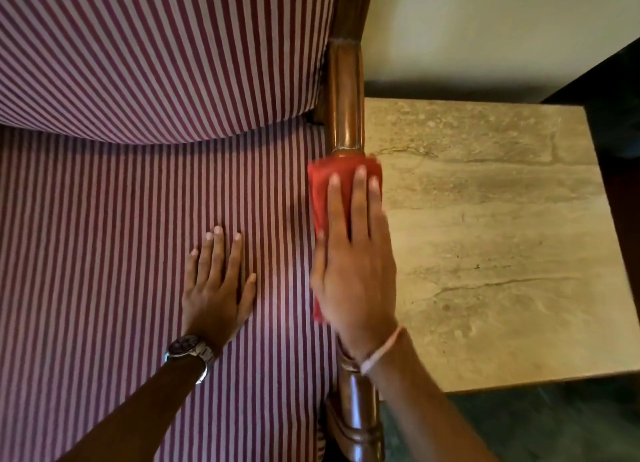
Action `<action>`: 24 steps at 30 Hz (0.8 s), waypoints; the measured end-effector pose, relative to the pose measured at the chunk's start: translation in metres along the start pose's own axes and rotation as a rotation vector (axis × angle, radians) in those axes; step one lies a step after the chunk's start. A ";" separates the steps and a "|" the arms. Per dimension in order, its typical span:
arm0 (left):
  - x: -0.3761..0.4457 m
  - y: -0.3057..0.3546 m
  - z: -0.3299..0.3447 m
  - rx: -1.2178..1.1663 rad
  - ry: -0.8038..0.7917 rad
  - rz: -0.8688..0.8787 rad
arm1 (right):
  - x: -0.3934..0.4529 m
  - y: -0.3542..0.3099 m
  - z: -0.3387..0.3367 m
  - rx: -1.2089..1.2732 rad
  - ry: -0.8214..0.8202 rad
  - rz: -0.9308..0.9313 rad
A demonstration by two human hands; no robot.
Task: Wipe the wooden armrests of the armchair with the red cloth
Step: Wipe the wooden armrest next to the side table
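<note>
The armchair's right wooden armrest [345, 98] runs from the bottom of the view up to the backrest, brown and glossy. A red cloth [320, 188] is draped over its middle. My right hand [353, 254] lies flat on the cloth, fingers pointing up along the armrest, pressing it onto the wood. The stretch of armrest under hand and cloth is hidden. My left hand [216, 281], with a wristwatch, rests palm down and fingers spread on the striped seat cushion [104, 236], left of the armrest. The other armrest is out of view.
A beige stone-topped side table [491, 236] stands right against the armrest. The striped backrest [156, 53] fills the upper left. A pale wall [485, 22] lies beyond, with dark furniture [616, 91] at the far right.
</note>
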State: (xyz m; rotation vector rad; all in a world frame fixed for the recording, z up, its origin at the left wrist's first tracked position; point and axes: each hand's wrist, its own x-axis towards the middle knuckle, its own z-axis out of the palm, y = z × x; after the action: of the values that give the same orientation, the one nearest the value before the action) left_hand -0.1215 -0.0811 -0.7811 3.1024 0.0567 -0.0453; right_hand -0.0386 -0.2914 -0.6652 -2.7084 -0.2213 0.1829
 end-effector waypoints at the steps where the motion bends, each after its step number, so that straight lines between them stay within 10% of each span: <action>1: 0.006 0.001 -0.004 -0.011 0.006 -0.007 | 0.029 -0.003 -0.007 -0.004 0.006 0.008; 11: 0.012 -0.048 -0.046 -0.017 0.090 -0.032 | -0.071 -0.059 -0.021 -0.092 0.087 -0.082; 18: 0.039 -0.084 -0.048 -0.082 0.163 0.019 | 0.073 -0.120 -0.038 -0.152 0.210 -0.020; 24: 0.030 -0.134 -0.003 -0.131 0.154 0.089 | -0.038 -0.142 0.049 -0.123 0.267 0.028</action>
State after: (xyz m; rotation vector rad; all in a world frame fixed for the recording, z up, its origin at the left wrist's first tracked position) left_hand -0.0963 0.0539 -0.7844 2.9674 -0.0707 0.1917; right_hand -0.1018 -0.1514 -0.6474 -2.8208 -0.1194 -0.1903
